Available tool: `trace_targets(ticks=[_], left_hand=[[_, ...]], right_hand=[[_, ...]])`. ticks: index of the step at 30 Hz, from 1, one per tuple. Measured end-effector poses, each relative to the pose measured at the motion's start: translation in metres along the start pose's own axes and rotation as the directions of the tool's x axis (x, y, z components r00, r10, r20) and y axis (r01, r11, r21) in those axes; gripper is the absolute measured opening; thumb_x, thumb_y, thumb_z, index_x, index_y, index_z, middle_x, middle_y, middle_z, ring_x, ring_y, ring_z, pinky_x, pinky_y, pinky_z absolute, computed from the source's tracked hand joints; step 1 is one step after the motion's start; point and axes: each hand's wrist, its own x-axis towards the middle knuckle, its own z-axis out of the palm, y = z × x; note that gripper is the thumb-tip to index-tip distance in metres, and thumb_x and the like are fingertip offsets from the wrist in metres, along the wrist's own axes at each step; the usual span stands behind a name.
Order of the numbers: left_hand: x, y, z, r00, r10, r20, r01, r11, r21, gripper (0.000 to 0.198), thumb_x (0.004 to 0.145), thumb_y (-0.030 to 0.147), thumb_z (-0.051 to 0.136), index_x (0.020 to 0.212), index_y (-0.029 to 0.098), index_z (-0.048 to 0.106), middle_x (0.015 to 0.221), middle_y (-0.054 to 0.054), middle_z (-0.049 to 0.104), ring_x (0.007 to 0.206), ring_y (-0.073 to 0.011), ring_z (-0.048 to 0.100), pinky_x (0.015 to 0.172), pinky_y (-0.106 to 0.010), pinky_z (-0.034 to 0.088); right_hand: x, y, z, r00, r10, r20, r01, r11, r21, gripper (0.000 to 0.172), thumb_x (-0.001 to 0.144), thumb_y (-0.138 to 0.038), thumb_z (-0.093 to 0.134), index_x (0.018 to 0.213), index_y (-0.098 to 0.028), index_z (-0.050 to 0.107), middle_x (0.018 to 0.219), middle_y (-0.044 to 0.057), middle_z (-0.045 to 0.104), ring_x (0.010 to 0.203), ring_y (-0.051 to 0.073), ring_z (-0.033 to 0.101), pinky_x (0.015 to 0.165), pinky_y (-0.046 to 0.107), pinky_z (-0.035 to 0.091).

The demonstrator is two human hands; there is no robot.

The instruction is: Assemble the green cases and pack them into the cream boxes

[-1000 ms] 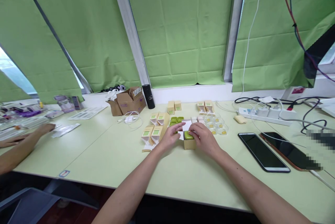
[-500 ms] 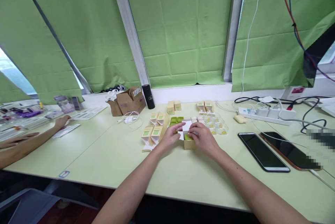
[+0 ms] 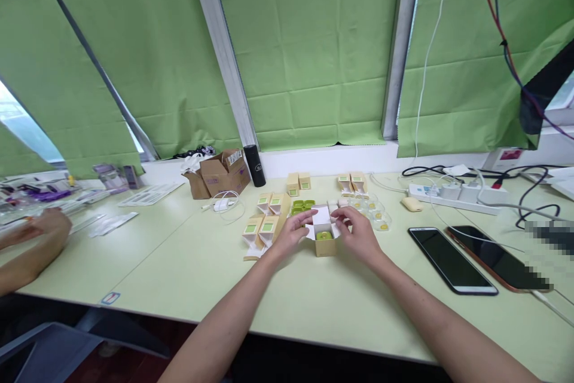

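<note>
A small kraft cardboard box [image 3: 325, 248] stands upright with its white inner flaps raised, between my two hands. Inside it lies a round green item [image 3: 323, 235] whose exact kind I cannot make out. My left hand [image 3: 290, 236] has its fingers at the raised back flap and its thumb by the left side flap, steadying the box. At the right side flap, my right hand [image 3: 357, 235] has its thumb and fingertips curled against the edge. Behind the box sit several green square containers [image 3: 303, 204], partly hidden, and several clear round plastic cups [image 3: 380, 219] with yellow centres.
Several opened kraft boxes [image 3: 260, 233] stand to the left, others [image 3: 352, 183] at the back. Two phones [image 3: 451, 260], a power strip [image 3: 461, 193] and an earbud case [image 3: 411, 204] are at right. Further left are a carton [image 3: 226, 177], a black bottle [image 3: 255, 166] and another person's hands [image 3: 49, 233].
My right hand has come out of the box opening and shifted right to the side flap, uncovering the green item. My left hand has hardly moved. The other person's hand has drawn back left.
</note>
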Motion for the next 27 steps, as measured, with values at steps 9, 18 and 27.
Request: trace_targets(ticks=[9,18,27], left_hand=[[0.002,0.004,0.001,0.997,-0.064,-0.036,0.062,0.995,-0.072,0.068,0.065,0.018,0.063,0.131,0.016,0.075,0.124,-0.013,0.079,0.116,-0.0308,0.07,0.096,-0.036,0.05],[0.001,0.005,0.004,0.995,-0.06,-0.081,0.058,0.998,-0.029,0.063,0.066,0.017,0.063,0.128,0.017,0.074,0.119,-0.012,0.08,0.11,-0.0279,0.072,0.098,-0.036,0.05],[-0.002,0.009,0.013,0.999,-0.027,-0.042,0.025,0.999,-0.04,0.054,0.074,0.021,0.069,0.128,0.019,0.064,0.108,-0.01,0.079,0.097,-0.0241,0.072,0.088,-0.032,0.049]], right_hand=[[0.004,0.011,0.002,0.966,0.259,0.015,-0.254,0.933,0.253,0.032,0.071,-0.025,0.055,0.1,-0.023,0.069,0.103,0.008,0.072,0.082,0.023,0.064,0.068,0.035,0.052],[0.005,0.016,0.004,0.946,0.322,0.041,-0.318,0.894,0.317,0.037,0.068,-0.027,0.057,0.102,-0.022,0.068,0.1,0.005,0.066,0.071,0.018,0.063,0.058,0.03,0.049],[0.003,0.01,0.009,0.922,0.377,0.092,-0.384,0.849,0.363,0.039,0.069,-0.036,0.059,0.105,-0.021,0.063,0.095,0.003,0.063,0.062,0.015,0.061,0.048,0.027,0.044]])
